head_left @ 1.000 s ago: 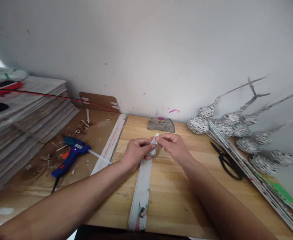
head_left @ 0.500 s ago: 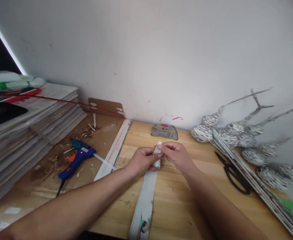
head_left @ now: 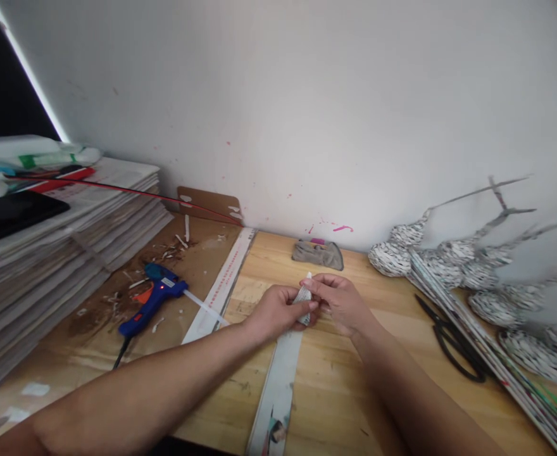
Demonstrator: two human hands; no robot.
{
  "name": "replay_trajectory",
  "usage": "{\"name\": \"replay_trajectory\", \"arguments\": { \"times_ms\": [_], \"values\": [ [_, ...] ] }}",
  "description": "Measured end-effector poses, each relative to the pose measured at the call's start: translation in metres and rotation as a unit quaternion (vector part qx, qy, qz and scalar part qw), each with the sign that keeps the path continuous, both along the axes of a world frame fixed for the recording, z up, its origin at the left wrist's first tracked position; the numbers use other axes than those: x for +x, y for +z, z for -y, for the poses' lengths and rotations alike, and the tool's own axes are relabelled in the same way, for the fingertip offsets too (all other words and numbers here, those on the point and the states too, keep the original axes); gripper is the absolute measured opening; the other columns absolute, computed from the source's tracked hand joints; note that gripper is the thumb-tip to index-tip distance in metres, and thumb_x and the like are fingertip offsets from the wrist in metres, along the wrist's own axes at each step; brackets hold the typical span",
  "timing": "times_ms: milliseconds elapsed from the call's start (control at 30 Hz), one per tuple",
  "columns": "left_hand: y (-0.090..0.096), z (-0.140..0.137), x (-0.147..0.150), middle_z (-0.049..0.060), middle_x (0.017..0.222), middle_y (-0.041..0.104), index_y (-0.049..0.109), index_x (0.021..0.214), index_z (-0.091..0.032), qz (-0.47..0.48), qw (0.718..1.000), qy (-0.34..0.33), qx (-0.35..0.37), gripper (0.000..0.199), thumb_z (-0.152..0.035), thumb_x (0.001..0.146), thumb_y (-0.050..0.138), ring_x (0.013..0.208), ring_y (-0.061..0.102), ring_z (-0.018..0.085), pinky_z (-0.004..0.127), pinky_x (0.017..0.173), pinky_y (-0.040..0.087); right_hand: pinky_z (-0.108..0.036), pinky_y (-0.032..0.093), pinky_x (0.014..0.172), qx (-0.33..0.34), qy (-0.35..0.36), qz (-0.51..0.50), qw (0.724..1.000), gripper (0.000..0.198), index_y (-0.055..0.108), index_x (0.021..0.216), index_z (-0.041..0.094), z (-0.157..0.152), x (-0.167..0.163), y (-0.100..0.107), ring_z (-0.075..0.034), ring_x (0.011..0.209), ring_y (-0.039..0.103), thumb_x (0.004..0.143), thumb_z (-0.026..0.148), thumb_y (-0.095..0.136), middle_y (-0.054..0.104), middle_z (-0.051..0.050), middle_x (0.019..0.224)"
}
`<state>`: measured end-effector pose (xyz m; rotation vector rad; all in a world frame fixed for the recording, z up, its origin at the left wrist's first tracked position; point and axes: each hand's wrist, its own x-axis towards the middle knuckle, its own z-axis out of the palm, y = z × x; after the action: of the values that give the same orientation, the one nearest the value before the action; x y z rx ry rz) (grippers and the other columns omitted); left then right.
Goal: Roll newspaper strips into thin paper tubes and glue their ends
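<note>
A small folded piece of printed paper (head_left: 304, 295), narrowing to a point at its top, is pinched between my two hands above the wooden tabletop. My left hand (head_left: 278, 311) grips its lower part with thumb over the front. At the upper right edge, my right hand (head_left: 338, 301) holds it between thumb and fingertips. Beneath them a long flat paper strip (head_left: 281, 373) runs toward me, with a coloured picture near its close end. Whether the strip joins the folded piece is hidden by my fingers.
A blue glue gun (head_left: 152, 301) with a lit red light lies left on brown cardboard, beside stacked newspapers (head_left: 117, 215). Behind my hands is a grey cloth (head_left: 317, 253). To the right are black scissors (head_left: 452, 342), a bundle of paper rods (head_left: 487, 342) and several woven paper shapes (head_left: 390, 258).
The folded paper has turned slightly and shows a wider printed face. My right fingers have shifted a little along its edge. The whole view has moved slightly.
</note>
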<state>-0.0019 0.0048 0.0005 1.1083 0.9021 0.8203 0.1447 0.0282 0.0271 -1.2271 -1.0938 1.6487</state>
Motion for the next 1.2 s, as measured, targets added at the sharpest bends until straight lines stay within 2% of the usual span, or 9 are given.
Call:
{"name": "replay_trajectory", "arguments": {
  "times_ms": [133,333,467,567,667,733,867,967,1200],
  "values": [
    [0.0,0.001,0.0,0.008,0.078,0.07,0.071,0.082,-0.014,-0.014,1.0,0.004,0.002,0.039,-0.051,0.073,0.066,0.074,0.065,0.019,0.028,0.064,0.052,-0.021,0.036,0.042,0.02,-0.021,-0.001,1.0,0.033,0.061,0.063,0.015,0.001,-0.002,-0.001,-0.008,0.046,0.046,0.058,0.039,0.082,0.057,0.002,0.055],
    [-0.002,0.003,-0.001,0.008,0.078,0.069,0.069,0.08,-0.013,-0.008,0.999,-0.019,0.027,0.038,-0.051,0.078,0.062,0.075,0.065,0.018,0.028,0.065,0.052,-0.021,0.032,0.041,0.065,-0.041,0.021,0.997,0.036,0.057,0.058,0.016,0.003,-0.006,-0.002,-0.007,0.043,0.043,0.063,0.045,0.078,0.053,0.003,0.05],
    [0.004,0.004,0.0,0.008,0.073,0.068,0.069,0.084,-0.012,0.021,0.999,-0.038,-0.016,0.041,-0.052,0.074,0.065,0.066,0.064,0.017,0.027,0.058,0.051,-0.022,0.03,0.038,0.051,-0.047,0.033,0.997,0.042,0.058,0.059,0.016,0.002,-0.003,0.0,-0.009,0.038,0.043,0.07,0.056,0.069,0.051,0.002,0.046],
    [0.007,0.003,0.0,0.008,0.073,0.068,0.069,0.085,-0.012,0.028,0.998,-0.028,-0.038,0.041,-0.052,0.072,0.068,0.065,0.064,0.017,0.027,0.056,0.052,-0.022,0.031,0.038,0.033,0.017,0.028,0.999,0.046,0.068,0.076,0.014,-0.001,0.004,0.004,-0.009,0.04,0.048,0.075,0.06,0.063,0.057,0.0,0.053],
    [0.007,0.002,0.0,0.008,0.075,0.069,0.07,0.087,-0.012,0.043,0.998,-0.035,-0.033,0.04,-0.049,0.074,0.068,0.071,0.065,0.017,0.03,0.063,0.054,-0.022,0.033,0.041,0.021,0.103,0.02,0.994,0.041,0.07,0.092,0.015,-0.002,0.011,0.006,-0.009,0.043,0.051,0.074,0.052,0.068,0.061,0.0,0.058],
    [0.005,0.002,-0.001,0.008,0.076,0.069,0.07,0.089,-0.012,0.045,0.997,-0.046,-0.033,0.039,-0.048,0.074,0.068,0.073,0.066,0.017,0.031,0.066,0.054,-0.021,0.033,0.041,0.017,0.113,0.016,0.993,0.035,0.07,0.089,0.015,-0.003,0.013,0.006,-0.008,0.042,0.05,0.071,0.046,0.073,0.061,0.001,0.058],
    [0.003,0.003,-0.001,0.009,0.079,0.069,0.07,0.089,-0.012,0.036,0.997,-0.069,-0.029,0.037,-0.046,0.076,0.068,0.072,0.064,0.016,0.028,0.066,0.053,-0.02,0.032,0.041,-0.01,0.059,-0.005,0.998,0.031,0.066,0.073,0.014,-0.002,0.01,0.003,-0.006,0.043,0.047,0.063,0.039,0.08,0.059,0.002,0.056],
    [0.001,0.004,-0.001,0.008,0.079,0.069,0.071,0.088,-0.012,0.022,0.997,-0.078,-0.019,0.036,-0.046,0.076,0.068,0.074,0.063,0.015,0.028,0.068,0.052,-0.019,0.033,0.042,-0.033,0.044,-0.022,0.998,0.033,0.059,0.066,0.015,-0.002,0.007,0.002,-0.006,0.045,0.048,0.059,0.037,0.083,0.057,0.003,0.053],
    [0.003,0.005,-0.001,0.009,0.082,0.07,0.071,0.089,-0.013,-0.004,0.995,-0.099,-0.015,0.038,-0.049,0.079,0.063,0.075,0.064,0.016,0.026,0.067,0.051,-0.018,0.02,0.034,-0.028,0.05,-0.034,0.998,0.041,0.048,0.06,0.018,-0.001,0.005,0.0,-0.004,0.034,0.034,0.058,0.038,0.083,0.048,0.008,0.042]
  ]
}}
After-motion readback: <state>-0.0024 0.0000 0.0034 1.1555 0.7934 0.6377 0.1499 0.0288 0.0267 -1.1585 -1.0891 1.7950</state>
